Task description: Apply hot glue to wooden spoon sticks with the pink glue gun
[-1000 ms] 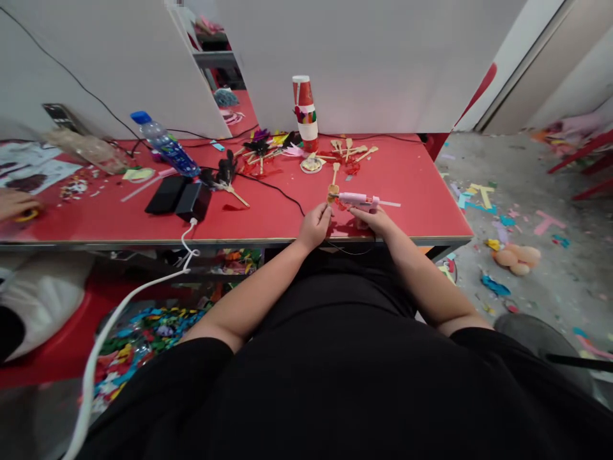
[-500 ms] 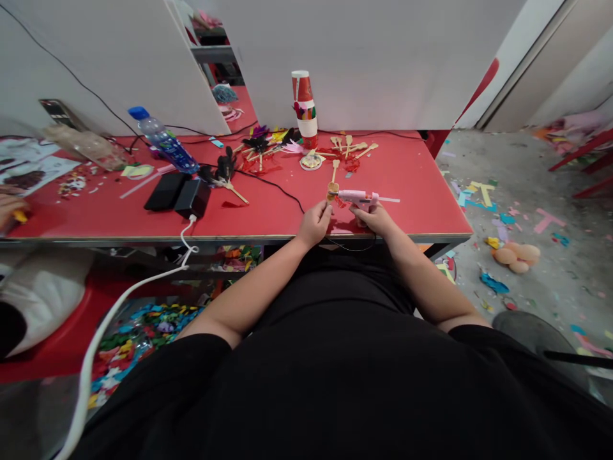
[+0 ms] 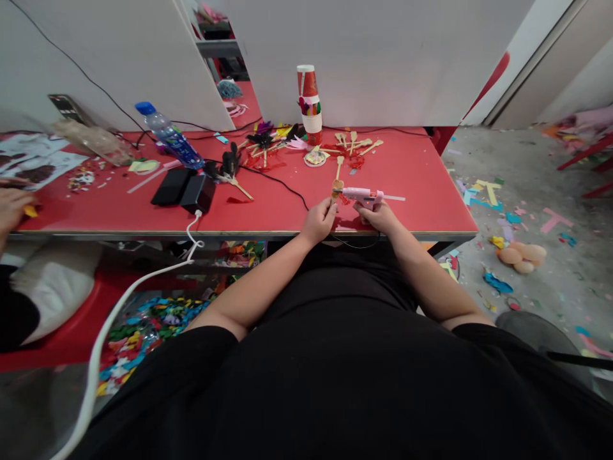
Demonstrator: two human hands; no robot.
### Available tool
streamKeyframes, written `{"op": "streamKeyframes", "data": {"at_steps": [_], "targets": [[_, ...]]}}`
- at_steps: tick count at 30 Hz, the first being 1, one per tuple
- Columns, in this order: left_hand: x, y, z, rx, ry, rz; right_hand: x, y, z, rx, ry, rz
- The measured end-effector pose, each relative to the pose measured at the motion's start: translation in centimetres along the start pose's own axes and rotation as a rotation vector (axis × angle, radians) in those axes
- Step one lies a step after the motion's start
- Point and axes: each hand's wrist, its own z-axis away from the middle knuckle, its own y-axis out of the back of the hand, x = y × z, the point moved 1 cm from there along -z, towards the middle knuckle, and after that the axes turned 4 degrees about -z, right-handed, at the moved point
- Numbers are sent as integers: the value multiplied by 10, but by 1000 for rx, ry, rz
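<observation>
My right hand [image 3: 380,216] is closed around the handle of a pink hot glue gun [image 3: 357,193], with a pale glue stick [image 3: 395,198] poking out of its back. The gun's nozzle points left, at or just over a small wooden stick with a wide flat part [image 3: 338,184]. My left hand [image 3: 320,220] pinches the near end of this stick between its fingers. Whether the nozzle touches the wood I cannot tell. Red stringy material [image 3: 343,200] shows beneath the gun's tip. Beyond lie several similar wooden sticks [image 3: 354,142] and a small round dish [image 3: 315,158].
Stacked paper cups [image 3: 309,102] stand by the partition. Black feather pieces [image 3: 231,167], a dark box with a white cable [image 3: 198,193] and a leaning water bottle [image 3: 168,137] are left on the red table [image 3: 278,217]. At far left is another person's hand [image 3: 13,207].
The view has shifted slightly, so the table sits a little further right. My hands, the glue gun and the wooden stick keep nearly the same pose. More of the other person's hand shows.
</observation>
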Motion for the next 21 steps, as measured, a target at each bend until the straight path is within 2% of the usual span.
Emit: {"op": "streamKeyframes", "data": {"at_steps": [10,21], "targets": [[-3,-1,4,4,-8,58,1,1,1,32,5,58],[-2,0,4,-5,12,47,-5,-1,5,35,-13,-4]]}}
